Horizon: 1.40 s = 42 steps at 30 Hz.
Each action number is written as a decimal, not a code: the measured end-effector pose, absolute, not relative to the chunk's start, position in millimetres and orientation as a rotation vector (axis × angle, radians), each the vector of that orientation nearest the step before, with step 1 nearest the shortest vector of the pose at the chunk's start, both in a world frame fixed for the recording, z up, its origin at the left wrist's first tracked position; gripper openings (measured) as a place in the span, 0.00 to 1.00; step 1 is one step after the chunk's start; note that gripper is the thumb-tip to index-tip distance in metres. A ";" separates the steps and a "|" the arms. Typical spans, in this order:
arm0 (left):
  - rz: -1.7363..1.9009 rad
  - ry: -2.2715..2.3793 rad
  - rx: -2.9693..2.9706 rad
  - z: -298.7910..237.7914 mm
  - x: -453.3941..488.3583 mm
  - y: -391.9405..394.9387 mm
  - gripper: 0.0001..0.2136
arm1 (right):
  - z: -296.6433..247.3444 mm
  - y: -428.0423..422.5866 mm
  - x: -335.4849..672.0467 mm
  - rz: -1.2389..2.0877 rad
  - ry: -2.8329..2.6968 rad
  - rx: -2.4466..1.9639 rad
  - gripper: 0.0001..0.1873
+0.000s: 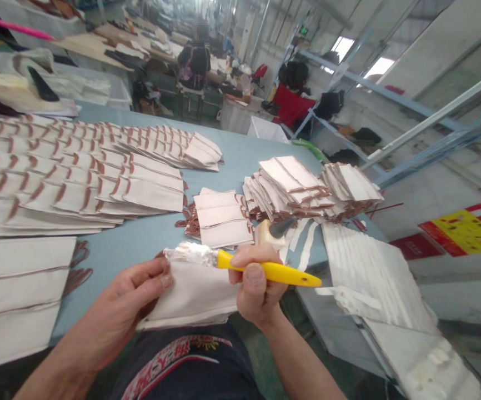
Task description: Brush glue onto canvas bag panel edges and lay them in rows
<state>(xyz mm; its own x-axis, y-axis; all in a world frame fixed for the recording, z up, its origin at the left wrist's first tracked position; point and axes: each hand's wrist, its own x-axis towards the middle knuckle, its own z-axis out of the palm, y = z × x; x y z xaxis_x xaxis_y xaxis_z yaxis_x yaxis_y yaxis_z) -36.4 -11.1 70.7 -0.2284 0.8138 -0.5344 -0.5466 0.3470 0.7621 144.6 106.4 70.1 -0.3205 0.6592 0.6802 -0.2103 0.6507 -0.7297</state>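
Observation:
My right hand (257, 286) is closed around the yellow handle of a paintbrush (290, 274). White, glue-like paste coats its bristles, which lie along the top edge of a cream fabric panel (201, 291). My left hand (138, 294) pinches that panel at its upper left corner, thumb on top, fingers partly hidden behind. The panel sits at the table's near edge, in front of my body. Just beyond the brush is a small stack of cream panels (224, 216) with brown cords at its left side.
Overlapping rows of cream panels (78, 189) cover the left of the blue table (232, 147). Taller stacks (290, 180) stand at the right, near a block with a dark cone (282, 226). White strips (365, 272) lie on a side surface. A person (194, 64) sits farther back.

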 end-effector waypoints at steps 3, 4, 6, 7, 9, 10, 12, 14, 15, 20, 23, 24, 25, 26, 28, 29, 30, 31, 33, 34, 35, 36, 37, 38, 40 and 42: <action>1.261 1.282 0.325 71.5 -37.9 -11.2 0.18 | 67.7 104.2 147.1 0.924 -1.751 -0.401 0.12; 1.244 1.295 0.339 72.6 -38.3 -10.7 0.18 | 67.6 104.2 147.4 0.924 -1.746 -0.401 0.12; 1.218 1.323 0.363 75.4 -39.1 -9.2 0.18 | 68.4 105.2 147.2 0.910 -1.657 -0.397 0.11; 1.210 1.332 0.370 76.6 -39.4 -8.3 0.18 | 68.9 106.4 146.5 0.889 -1.613 -0.406 0.10; 1.212 1.333 0.373 78.2 -39.7 -6.4 0.17 | 68.8 109.6 143.2 0.814 -1.611 -0.446 0.09; 1.214 1.333 0.371 78.5 -39.7 -5.4 0.17 | 67.6 111.5 140.1 0.763 -1.660 -0.473 0.09; 1.215 1.339 0.376 78.4 -39.3 -3.1 0.18 | 62.6 115.6 131.5 0.670 -1.786 -0.528 0.09; 1.208 1.340 0.389 77.2 -40.1 -0.2 0.19 | 56.1 119.5 121.7 0.608 -1.864 -0.554 0.10; 1.210 1.340 0.396 76.0 -41.6 1.4 0.20 | 53.4 121.4 117.4 0.596 -1.879 -0.564 0.10; 1.264 1.444 0.587 62.6 -62.3 3.2 0.20 | 61.7 137.3 113.4 0.692 -1.749 -0.690 0.12; 1.207 1.519 0.817 53.1 -71.3 -3.5 0.17 | 76.0 155.0 116.6 0.771 -1.640 -0.758 0.14; 1.185 1.535 0.876 51.6 -71.0 -6.0 0.17 | 78.7 161.1 116.0 0.787 -1.622 -0.759 0.15; 1.174 1.544 0.926 51.4 -68.9 -8.1 0.16 | 79.8 166.7 114.0 0.801 -1.616 -0.757 0.16; 1.165 1.542 0.976 52.6 -65.4 -9.8 0.15 | 79.1 171.6 111.0 0.812 -1.622 -0.759 0.18; 1.143 1.505 1.090 57.6 -56.0 -11.7 0.15 | 73.6 179.0 102.9 0.824 -1.661 -0.779 0.20; 1.131 1.488 1.143 60.2 -51.2 -12.3 0.15 | 69.6 181.4 98.9 0.823 -1.684 -0.795 0.20; 1.119 1.480 1.189 62.0 -47.0 -13.0 0.15 | 65.6 183.0 95.6 0.817 -1.700 -0.814 0.20; 1.112 1.484 1.227 62.5 -43.6 -14.0 0.15 | 62.2 183.7 93.5 0.811 -1.705 -0.830 0.20; 1.122 1.526 1.267 58.4 -39.7 -17.5 0.14 | 58.7 182.0 93.7 0.816 -1.653 -0.840 0.19; 1.132 1.557 1.269 54.2 -39.1 -20.2 0.14 | 59.2 178.9 96.2 0.837 -1.608 -0.831 0.19; 1.147 1.596 1.262 48.9 -39.3 -23.3 0.14 | 61.1 174.0 100.2 0.873 -1.561 -0.816 0.18; 1.169 1.649 1.245 43.4 -39.9 -26.9 0.13 | 64.2 167.3 105.6 0.925 -1.520 -0.794 0.18; 1.189 1.715 1.226 38.2 -40.6 -30.6 0.12 | 68.3 158.7 111.9 0.991 -1.493 -0.772 0.18; 1.203 1.788 1.210 33.8 -41.0 -34.2 0.11 | 72.8 148.8 118.7 1.054 -1.472 -0.756 0.18; 1.198 1.915 1.193 29.2 -39.7 -40.2 0.09 | 81.0 127.2 132.0 1.175 -1.469 -0.726 0.17; 1.180 1.968 1.193 30.6 -34.7 -43.6 0.06 | 85.6 107.8 142.3 1.251 -1.480 -0.726 0.18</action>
